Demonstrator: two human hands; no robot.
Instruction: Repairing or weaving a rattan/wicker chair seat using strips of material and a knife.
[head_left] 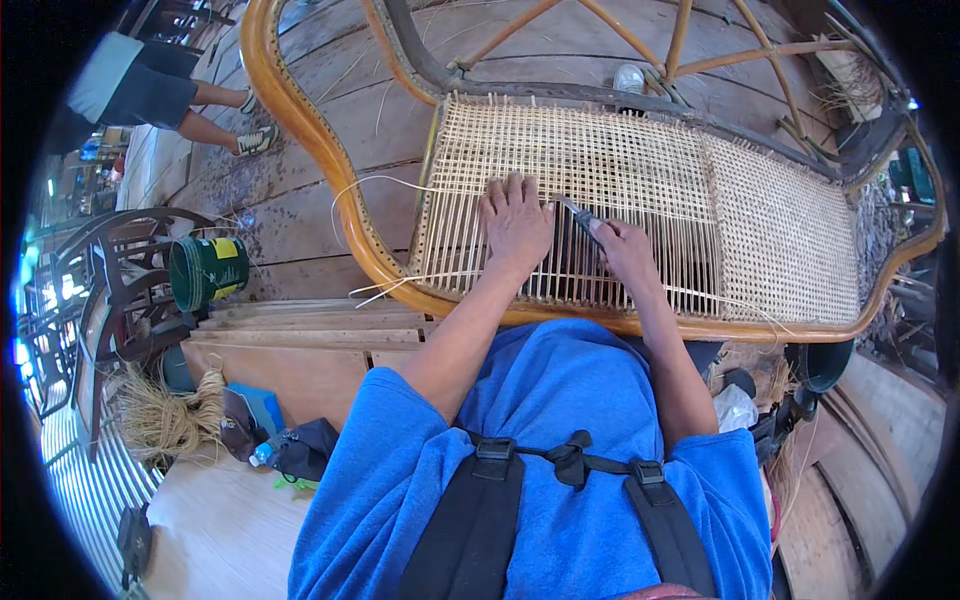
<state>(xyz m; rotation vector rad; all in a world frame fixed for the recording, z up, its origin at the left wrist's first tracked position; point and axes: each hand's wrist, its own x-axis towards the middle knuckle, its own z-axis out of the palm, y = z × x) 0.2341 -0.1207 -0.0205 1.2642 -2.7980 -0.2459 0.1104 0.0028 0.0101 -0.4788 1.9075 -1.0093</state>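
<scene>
A wooden furniture frame with a curved, varnished border lies across in front of me. It holds a woven cane panel, close-meshed at its far part and at the right. At the near left the pale strands run mostly lengthwise, with gaps between them. My left hand rests on this panel, fingers stretched out together. My right hand is wrapped round a small tool with a dark handle and narrow metal end. Its tip is near my left fingers, on the weave; its exact kind is unclear. Loose cane strands trail at the panel's left edge.
At the left are a green bucket, dark wooden chairs and stacked boards. A bundle of cane strands lies lower left, beside bags. Another person stands at the far left.
</scene>
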